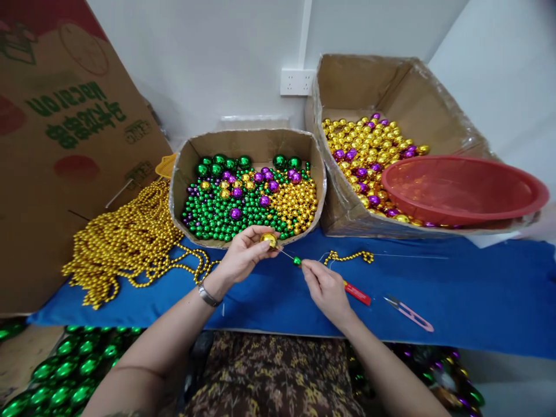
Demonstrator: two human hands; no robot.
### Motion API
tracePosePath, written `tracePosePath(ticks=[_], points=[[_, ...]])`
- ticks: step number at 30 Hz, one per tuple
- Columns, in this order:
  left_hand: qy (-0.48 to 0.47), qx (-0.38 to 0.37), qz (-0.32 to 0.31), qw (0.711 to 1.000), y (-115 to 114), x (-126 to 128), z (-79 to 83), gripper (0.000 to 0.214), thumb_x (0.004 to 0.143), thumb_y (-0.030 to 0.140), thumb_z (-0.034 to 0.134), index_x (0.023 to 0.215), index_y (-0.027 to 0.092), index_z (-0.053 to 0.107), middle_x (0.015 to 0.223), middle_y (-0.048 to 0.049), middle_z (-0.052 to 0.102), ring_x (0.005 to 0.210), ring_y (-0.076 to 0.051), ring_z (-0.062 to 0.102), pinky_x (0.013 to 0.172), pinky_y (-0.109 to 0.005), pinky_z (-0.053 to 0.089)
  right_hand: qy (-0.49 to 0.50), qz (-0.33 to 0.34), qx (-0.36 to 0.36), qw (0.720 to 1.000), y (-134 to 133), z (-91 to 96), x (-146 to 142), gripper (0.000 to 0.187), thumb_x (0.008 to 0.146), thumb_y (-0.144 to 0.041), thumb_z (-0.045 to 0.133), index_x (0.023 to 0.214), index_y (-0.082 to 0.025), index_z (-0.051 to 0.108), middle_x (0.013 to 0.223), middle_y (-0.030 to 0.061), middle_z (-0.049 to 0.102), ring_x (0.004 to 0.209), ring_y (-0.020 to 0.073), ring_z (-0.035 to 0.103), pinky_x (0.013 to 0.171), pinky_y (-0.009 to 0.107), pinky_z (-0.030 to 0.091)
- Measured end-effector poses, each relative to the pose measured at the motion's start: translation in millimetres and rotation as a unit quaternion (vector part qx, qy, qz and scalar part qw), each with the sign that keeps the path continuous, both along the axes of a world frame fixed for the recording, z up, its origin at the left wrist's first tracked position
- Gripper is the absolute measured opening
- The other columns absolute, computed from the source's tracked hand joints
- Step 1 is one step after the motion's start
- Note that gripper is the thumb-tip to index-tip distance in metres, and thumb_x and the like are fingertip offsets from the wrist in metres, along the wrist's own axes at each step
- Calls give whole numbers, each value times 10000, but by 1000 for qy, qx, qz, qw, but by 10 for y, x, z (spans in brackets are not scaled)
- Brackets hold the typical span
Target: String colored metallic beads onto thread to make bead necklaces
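Observation:
My left hand (245, 253) pinches a shiny gold ball (269, 240) between thumb and fingers, just in front of the bead box. Thumb and fingers of my right hand (325, 289) are closed on a thin needle (285, 253), whose other end meets the gold ball. A small green bead (297, 261) sits on the needle close to my right fingertips. Thread runs from near my right hand to a short string of gold beads (354, 256) lying on the blue cloth (269, 301). Whether the needle tip is inside the ball cannot be made out.
A low cardboard box (174, 202) holds green, purple and gold beads. Right of it stands a larger box (434, 98) with a red basin (464, 188) on its rim. Gold bead strands (125, 237) lie left; pink thread snips (410, 314) and a red-handled tool (358, 293) lie right.

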State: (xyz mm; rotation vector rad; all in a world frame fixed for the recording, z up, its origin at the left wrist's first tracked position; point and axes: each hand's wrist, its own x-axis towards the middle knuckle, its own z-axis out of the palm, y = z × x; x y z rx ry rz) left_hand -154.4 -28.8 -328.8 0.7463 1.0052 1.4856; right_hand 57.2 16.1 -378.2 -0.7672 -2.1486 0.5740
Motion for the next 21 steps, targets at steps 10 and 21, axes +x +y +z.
tracePosePath(ticks=[10,21], points=[[40,11,-14,999,-24,88,-41,322,735,273,780,1014,159,665,1027,-80,687,852,-172,671,764,-314,585,-38,13,-49,998,-44,12,-28,216,989,-247,396,1098,-189,573,885,63,705,766,170,686,728,274,543],[255,19,17,967,243,-214,3,371,877,451,579,1089,152,629,1047,-116,704,910,-197,667,719,-284,534,4,24,-130,991,6,57,50,170,994,-258,391,967,-209,551,761,16,693,648,132,681,642,225,531]])
